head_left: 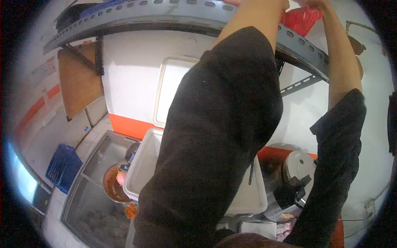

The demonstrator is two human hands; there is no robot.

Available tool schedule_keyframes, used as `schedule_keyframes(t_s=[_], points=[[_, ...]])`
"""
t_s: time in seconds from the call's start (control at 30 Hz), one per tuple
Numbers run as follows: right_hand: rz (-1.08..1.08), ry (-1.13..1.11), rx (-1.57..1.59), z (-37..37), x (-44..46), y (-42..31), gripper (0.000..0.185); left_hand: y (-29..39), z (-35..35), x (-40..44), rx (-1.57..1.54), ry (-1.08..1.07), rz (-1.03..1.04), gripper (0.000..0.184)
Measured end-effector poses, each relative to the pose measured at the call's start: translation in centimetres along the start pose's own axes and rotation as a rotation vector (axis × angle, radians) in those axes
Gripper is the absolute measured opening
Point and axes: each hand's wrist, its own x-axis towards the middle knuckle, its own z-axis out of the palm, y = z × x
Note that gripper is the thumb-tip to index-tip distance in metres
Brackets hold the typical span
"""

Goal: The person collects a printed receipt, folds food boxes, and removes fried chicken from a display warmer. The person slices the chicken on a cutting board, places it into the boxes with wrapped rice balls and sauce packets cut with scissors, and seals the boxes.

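Observation:
Both my arms, in dark sleeves, reach up to the metal shelf at the top of the head view. A red plastic bag [303,21] hangs over the shelf's edge between my hands. At the top border, my right hand [316,3] grips the upper part of this bag. My left hand [285,5] is at the bag's left side, mostly cut off by the frame, so its fingers are hidden. What the bag contains cannot be seen.
The perforated shelf [165,20] spans overhead. Below stands a large white container [142,165] with a pale lid [175,84] upright behind it. A metal bowl [109,182] sits on a glass-topped unit [99,211]. A lidded pot [298,165] is right; a blue basket [64,167] left.

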Motion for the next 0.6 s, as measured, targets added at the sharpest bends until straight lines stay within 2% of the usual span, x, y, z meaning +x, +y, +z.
schedule_keyframes(t_s=[0.1,0.17,0.3,0.37,0.5,0.57,0.6], points=[[-0.014,-0.014,0.018,0.2,-0.4,-0.4,0.024,0.2,-0.8,0.0,0.021,-0.215,-0.077,0.073],[-0.014,-0.014,0.03,0.4,-0.5,-0.3,0.024,0.1,-0.3,0.2,-0.012,-0.101,-0.087,0.077],[0.005,-0.031,0.056,0.4,-1.0,-0.2,0.024,0.3,-1.0,-0.4,0.034,-0.087,-0.165,0.07],[0.009,-0.044,0.073,0.5,-1.1,-0.3,0.024,0.5,-1.8,-0.9,0.245,-0.203,-0.052,0.067],[0.014,-0.061,0.09,0.6,-1.6,-0.3,0.024,-0.5,0.5,1.0,0.05,-0.059,-0.136,0.066],[0.018,-0.073,0.104,0.5,-2.0,-0.2,0.024,-0.3,0.0,1.3,0.242,-0.234,-0.158,0.064],[0.013,-0.076,0.108,0.5,-2.1,-0.2,0.024,-0.3,0.0,1.0,0.24,-0.233,-0.158,0.064]])
